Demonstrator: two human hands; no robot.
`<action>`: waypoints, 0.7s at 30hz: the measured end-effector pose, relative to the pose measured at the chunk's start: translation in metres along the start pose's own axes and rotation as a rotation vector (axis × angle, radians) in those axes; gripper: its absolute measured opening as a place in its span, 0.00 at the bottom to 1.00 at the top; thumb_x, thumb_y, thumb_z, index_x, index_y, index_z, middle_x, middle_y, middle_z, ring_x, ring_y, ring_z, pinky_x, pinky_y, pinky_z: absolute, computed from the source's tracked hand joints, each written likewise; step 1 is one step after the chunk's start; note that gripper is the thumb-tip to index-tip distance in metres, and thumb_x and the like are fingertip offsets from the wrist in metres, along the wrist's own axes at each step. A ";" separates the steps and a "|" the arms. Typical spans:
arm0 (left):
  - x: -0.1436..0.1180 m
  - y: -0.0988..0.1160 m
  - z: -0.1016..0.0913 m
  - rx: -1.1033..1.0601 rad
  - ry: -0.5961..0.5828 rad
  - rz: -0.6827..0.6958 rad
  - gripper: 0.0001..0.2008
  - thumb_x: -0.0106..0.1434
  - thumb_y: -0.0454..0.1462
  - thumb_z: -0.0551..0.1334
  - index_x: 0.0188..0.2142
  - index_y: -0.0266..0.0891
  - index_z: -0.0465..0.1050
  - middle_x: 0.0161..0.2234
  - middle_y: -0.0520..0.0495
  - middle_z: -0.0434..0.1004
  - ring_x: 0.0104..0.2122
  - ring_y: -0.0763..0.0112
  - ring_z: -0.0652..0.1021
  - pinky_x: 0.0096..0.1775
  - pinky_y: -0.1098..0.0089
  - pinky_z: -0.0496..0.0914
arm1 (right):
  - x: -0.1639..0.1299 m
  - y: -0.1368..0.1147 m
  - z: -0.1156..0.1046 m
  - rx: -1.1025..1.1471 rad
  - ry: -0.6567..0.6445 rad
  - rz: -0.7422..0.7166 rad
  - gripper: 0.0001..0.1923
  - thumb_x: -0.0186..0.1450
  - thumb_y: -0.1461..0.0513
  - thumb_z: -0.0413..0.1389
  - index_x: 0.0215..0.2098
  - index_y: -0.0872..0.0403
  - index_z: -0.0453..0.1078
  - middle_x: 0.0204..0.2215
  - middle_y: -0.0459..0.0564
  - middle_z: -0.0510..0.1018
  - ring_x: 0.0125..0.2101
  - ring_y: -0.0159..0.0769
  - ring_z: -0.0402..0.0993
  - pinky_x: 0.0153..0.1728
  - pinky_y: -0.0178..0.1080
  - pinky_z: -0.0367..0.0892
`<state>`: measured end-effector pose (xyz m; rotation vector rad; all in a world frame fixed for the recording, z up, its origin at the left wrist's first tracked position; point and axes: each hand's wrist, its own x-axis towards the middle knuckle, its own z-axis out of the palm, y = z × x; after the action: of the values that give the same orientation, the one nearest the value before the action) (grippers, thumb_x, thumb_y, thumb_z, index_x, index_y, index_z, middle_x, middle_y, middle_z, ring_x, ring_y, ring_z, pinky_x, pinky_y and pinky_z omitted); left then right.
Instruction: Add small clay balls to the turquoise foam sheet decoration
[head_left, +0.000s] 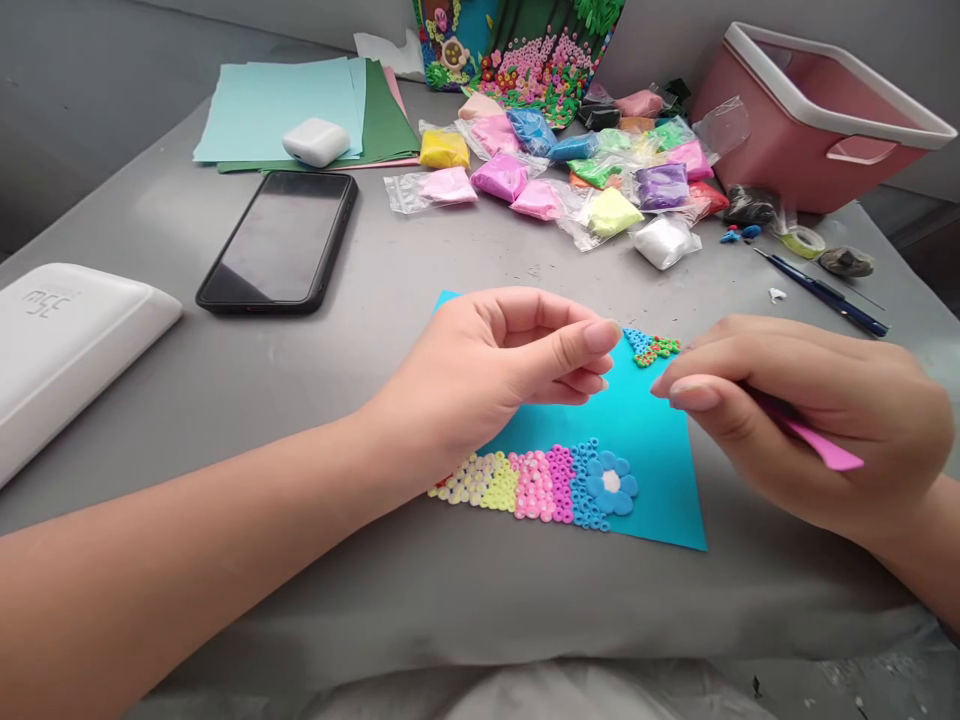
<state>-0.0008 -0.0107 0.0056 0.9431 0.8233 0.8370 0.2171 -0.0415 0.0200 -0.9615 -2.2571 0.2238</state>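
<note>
Our right hand [847, 395] has its fingers clamped on the pink tool [829, 450], likely light and stiff; we should grip mid-shaft. Our left hand [491, 370] pinches its fingers together.

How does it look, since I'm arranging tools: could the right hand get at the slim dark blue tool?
Probably yes: the slim dark blue tool lies beyond the right hand, nothing visible between, though that hand holds a flat pink tool.
</note>
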 end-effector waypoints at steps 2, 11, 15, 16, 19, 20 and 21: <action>0.000 0.000 0.000 0.004 0.011 0.013 0.06 0.59 0.33 0.76 0.28 0.38 0.82 0.26 0.56 0.81 0.27 0.80 0.80 0.33 0.81 0.78 | 0.000 0.000 0.000 0.003 -0.013 0.003 0.09 0.71 0.63 0.60 0.32 0.52 0.72 0.21 0.44 0.73 0.21 0.29 0.68 0.22 0.36 0.63; 0.002 -0.003 0.001 -0.014 0.057 0.023 0.08 0.71 0.38 0.66 0.36 0.38 0.81 0.27 0.53 0.83 0.29 0.78 0.83 0.34 0.80 0.79 | -0.001 0.005 0.003 0.070 -0.106 0.072 0.07 0.70 0.62 0.62 0.32 0.52 0.77 0.23 0.47 0.79 0.23 0.30 0.71 0.23 0.36 0.64; 0.003 0.001 0.003 -0.039 0.097 0.009 0.22 0.75 0.47 0.59 0.25 0.38 0.68 0.19 0.55 0.75 0.18 0.78 0.75 0.29 0.73 0.79 | -0.001 0.006 0.002 0.107 -0.150 0.130 0.06 0.70 0.60 0.62 0.35 0.52 0.79 0.24 0.47 0.79 0.23 0.31 0.71 0.24 0.37 0.64; 0.003 0.002 0.003 -0.041 0.115 0.004 0.25 0.76 0.49 0.57 0.24 0.39 0.64 0.17 0.55 0.73 0.17 0.77 0.73 0.28 0.72 0.79 | -0.001 0.006 0.002 0.110 -0.155 0.148 0.07 0.70 0.59 0.62 0.34 0.52 0.78 0.24 0.46 0.79 0.23 0.31 0.71 0.24 0.37 0.63; 0.003 0.004 0.006 -0.029 0.145 0.011 0.27 0.77 0.52 0.53 0.24 0.40 0.60 0.18 0.54 0.72 0.18 0.75 0.73 0.27 0.72 0.76 | 0.000 0.005 0.002 0.097 -0.149 0.182 0.10 0.68 0.57 0.65 0.32 0.52 0.77 0.23 0.45 0.77 0.21 0.29 0.66 0.23 0.37 0.61; 0.003 0.004 0.006 -0.017 0.147 0.022 0.27 0.76 0.52 0.53 0.24 0.40 0.60 0.19 0.54 0.73 0.19 0.74 0.74 0.27 0.72 0.75 | 0.000 0.005 0.002 0.094 -0.152 0.176 0.08 0.69 0.58 0.64 0.33 0.52 0.77 0.24 0.45 0.78 0.21 0.29 0.67 0.23 0.36 0.62; 0.002 0.003 0.007 -0.004 0.144 0.032 0.26 0.76 0.52 0.54 0.25 0.40 0.61 0.21 0.53 0.74 0.21 0.73 0.75 0.27 0.72 0.75 | 0.000 0.005 0.002 0.093 -0.164 0.162 0.07 0.70 0.59 0.63 0.34 0.52 0.78 0.25 0.45 0.79 0.22 0.29 0.68 0.24 0.36 0.63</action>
<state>0.0050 -0.0098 0.0106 0.9026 0.9322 0.9424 0.2188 -0.0376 0.0163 -1.1124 -2.2937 0.4908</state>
